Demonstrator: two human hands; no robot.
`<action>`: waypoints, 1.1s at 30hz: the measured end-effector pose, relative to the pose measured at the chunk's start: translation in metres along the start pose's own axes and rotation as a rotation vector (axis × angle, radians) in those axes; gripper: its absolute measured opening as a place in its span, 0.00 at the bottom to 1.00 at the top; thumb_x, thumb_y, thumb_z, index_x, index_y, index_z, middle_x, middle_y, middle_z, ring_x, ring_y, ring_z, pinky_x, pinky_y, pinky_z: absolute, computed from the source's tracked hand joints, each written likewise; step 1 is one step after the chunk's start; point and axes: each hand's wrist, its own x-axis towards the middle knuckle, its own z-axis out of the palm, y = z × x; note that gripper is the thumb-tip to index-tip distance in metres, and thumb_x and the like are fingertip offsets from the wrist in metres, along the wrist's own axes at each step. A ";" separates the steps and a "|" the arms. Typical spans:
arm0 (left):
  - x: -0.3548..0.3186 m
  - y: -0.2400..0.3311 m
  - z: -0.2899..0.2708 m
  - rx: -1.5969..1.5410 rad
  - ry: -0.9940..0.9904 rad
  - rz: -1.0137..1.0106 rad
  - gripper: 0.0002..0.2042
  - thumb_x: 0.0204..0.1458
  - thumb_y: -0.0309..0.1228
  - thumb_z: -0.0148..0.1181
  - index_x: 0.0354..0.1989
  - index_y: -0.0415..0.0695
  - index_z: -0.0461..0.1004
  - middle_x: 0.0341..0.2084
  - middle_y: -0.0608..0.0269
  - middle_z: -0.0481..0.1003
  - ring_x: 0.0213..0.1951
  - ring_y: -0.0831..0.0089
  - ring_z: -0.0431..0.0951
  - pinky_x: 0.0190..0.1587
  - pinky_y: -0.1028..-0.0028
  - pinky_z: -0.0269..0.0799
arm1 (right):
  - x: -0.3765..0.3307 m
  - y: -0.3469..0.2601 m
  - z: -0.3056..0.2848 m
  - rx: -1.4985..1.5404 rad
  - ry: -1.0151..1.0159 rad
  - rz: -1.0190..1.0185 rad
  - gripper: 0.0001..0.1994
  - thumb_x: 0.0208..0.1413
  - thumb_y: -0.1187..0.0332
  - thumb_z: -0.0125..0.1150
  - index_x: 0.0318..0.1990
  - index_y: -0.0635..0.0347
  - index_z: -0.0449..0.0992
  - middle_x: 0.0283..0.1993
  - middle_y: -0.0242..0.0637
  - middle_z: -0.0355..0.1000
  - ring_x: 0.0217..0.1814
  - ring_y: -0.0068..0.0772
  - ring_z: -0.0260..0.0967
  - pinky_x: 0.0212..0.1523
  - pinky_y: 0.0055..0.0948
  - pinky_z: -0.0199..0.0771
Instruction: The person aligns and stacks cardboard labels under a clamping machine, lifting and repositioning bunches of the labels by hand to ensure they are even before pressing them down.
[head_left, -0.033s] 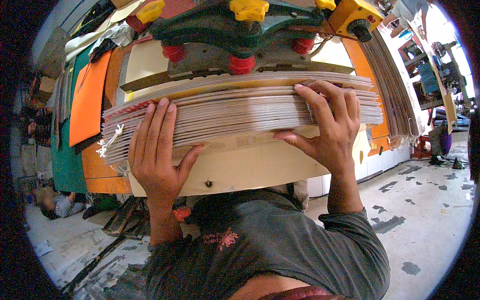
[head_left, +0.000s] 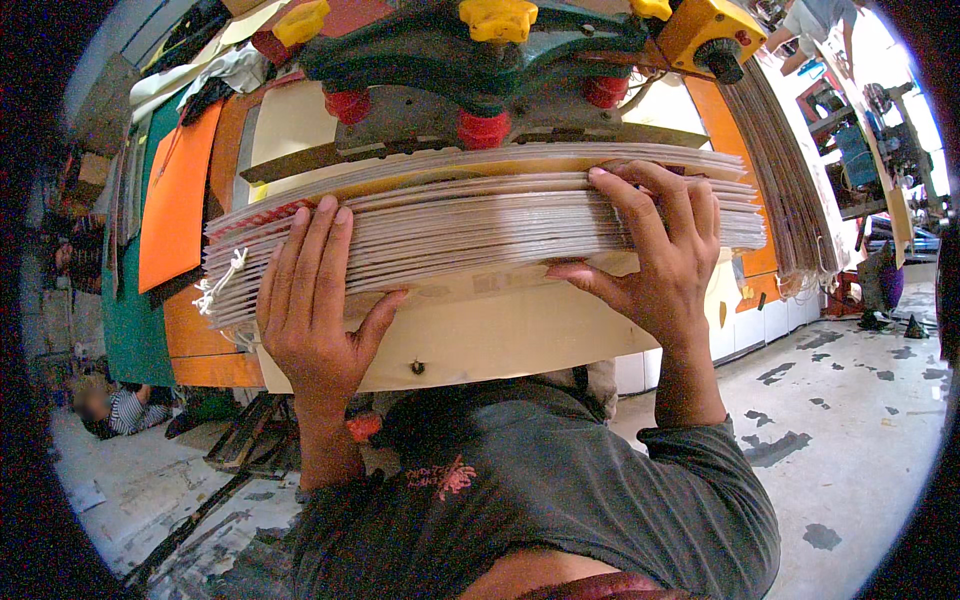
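Note:
A thick stack of thin, pale paper sections (head_left: 480,222) lies across the bench in front of me, its layered edges facing me. White string is knotted at its left end, and a red patterned strip shows near the upper left. My left hand (head_left: 318,300) grips the left part, three fingers laid over the edges and the thumb at the lower edge. Toward the right end my right hand (head_left: 655,240) clasps the stack, fingers bent over the top and thumb along the bottom. Beneath it is a cream board (head_left: 520,335) with a small dark hole near its front edge.
Just beyond the stack stands a dark green machine part (head_left: 420,65) with yellow star knobs and red feet. A yellow control box (head_left: 700,40) with a black knob is at the far right. An orange sheet (head_left: 182,195) leans left. Another person (head_left: 125,410) is low at left.

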 end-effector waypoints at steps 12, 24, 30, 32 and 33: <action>0.000 0.001 -0.001 -0.003 0.001 -0.009 0.37 0.57 0.57 0.64 0.69 0.44 0.72 0.68 0.58 0.73 0.70 0.56 0.71 0.70 0.56 0.64 | -0.006 0.003 0.008 0.014 0.066 -0.010 0.38 0.41 0.34 0.74 0.58 0.44 0.80 0.55 0.30 0.73 0.48 0.38 0.69 0.49 0.42 0.67; 0.000 -0.001 0.000 0.000 -0.004 -0.003 0.37 0.57 0.57 0.64 0.68 0.43 0.72 0.69 0.57 0.72 0.70 0.55 0.71 0.70 0.56 0.64 | -0.004 0.000 0.004 -0.014 0.048 -0.005 0.38 0.42 0.33 0.72 0.56 0.48 0.79 0.53 0.33 0.72 0.50 0.41 0.69 0.50 0.44 0.68; 0.000 -0.001 -0.001 -0.004 -0.003 0.006 0.37 0.57 0.57 0.64 0.69 0.43 0.72 0.69 0.57 0.72 0.70 0.55 0.70 0.71 0.56 0.64 | -0.003 0.000 0.004 -0.003 0.070 -0.024 0.38 0.42 0.33 0.72 0.56 0.48 0.79 0.52 0.33 0.73 0.50 0.42 0.70 0.50 0.45 0.68; 0.000 -0.001 -0.001 -0.003 -0.004 0.006 0.37 0.57 0.57 0.64 0.69 0.43 0.72 0.69 0.57 0.72 0.70 0.55 0.71 0.71 0.56 0.64 | -0.004 0.002 0.006 0.017 0.076 -0.038 0.37 0.43 0.33 0.72 0.55 0.48 0.79 0.51 0.33 0.73 0.51 0.43 0.70 0.51 0.46 0.68; 0.000 -0.001 0.000 -0.007 -0.001 0.007 0.37 0.57 0.57 0.64 0.69 0.43 0.72 0.69 0.57 0.72 0.70 0.55 0.71 0.71 0.56 0.64 | -0.005 0.002 0.006 0.017 0.076 -0.038 0.37 0.43 0.33 0.72 0.55 0.48 0.79 0.51 0.33 0.73 0.51 0.43 0.70 0.51 0.46 0.68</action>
